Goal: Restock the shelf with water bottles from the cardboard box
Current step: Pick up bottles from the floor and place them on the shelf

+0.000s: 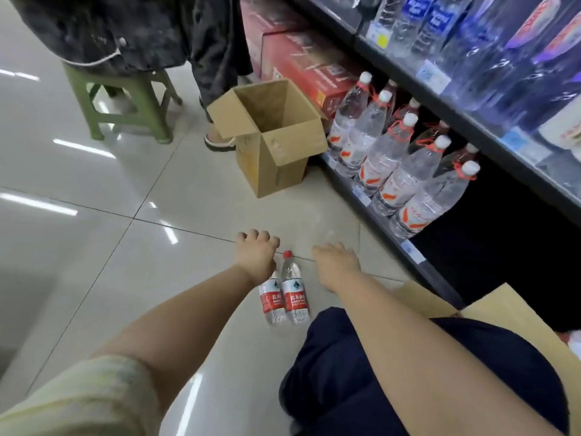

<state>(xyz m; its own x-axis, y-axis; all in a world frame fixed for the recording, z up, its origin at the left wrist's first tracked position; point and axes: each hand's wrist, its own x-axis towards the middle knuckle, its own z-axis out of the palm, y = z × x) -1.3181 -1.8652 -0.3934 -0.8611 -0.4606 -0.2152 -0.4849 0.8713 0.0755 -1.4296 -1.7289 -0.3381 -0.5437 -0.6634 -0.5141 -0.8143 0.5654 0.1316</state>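
Both hands are held out low over the tiled floor (pixel 94 234), knuckles up and fingers curled downward. The left hand (pixel 256 251) hangs just above the cap end of the left of two small water bottles (pixel 284 294), whose cap it hides; whether it is touching that bottle cannot be told. The right hand (pixel 334 261) is loosely open, with nothing seen in it, just right of the pair.

The two bottles are stood upright side by side, touching, on the floor between the forearms. Their long axes are vertical, the one visible red cap pointing up. Each is wrapped in a red label with white Chinese characters and a small dark emblem above — the smaller writing is too blurred to be read.

A dark-clothed knee and tan cardboard flaps (pixel 490 305) are seen at lower right. Farther off, an open cardboard box (pixel 273 152) is set on the floor against the shelf (pixel 374 215), its flaps spread; no bottles are seen inside it. On the lowest shelf level a row of large clear bottles (pixel 408 177) is lined up — white caps, red neck rings, red-and-white labels. Higher levels are filled with blue-labelled bottles, their print illegible. Red cartons (pixel 314 70) are stacked beyond, and a green stool (pixel 125 105) with a seated person is seen farthest back.
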